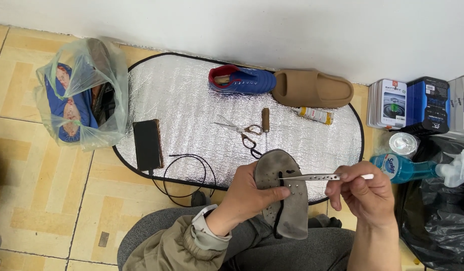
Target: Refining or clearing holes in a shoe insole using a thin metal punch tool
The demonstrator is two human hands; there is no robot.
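Observation:
My left hand [247, 195] grips a worn grey shoe insole [287, 211] with small holes, held over my lap. A black thread or lace runs down the insole's middle. My right hand [365, 193] pinches metal tweezers [312, 176], whose tips touch the insole's upper part. A watch sits on my left wrist, above an olive sleeve.
A silver foil mat [181, 100] lies on the tiled floor, bearing a blue shoe [242, 80], a tan slide [312, 89], scissors [242, 129], a wooden-handled tool [265, 120], a small tube [316, 115] and a dark phone [147, 145] with a cable. A plastic bag [79, 95] lies left; a blue spray bottle [417, 168], boxes and a black bag lie right.

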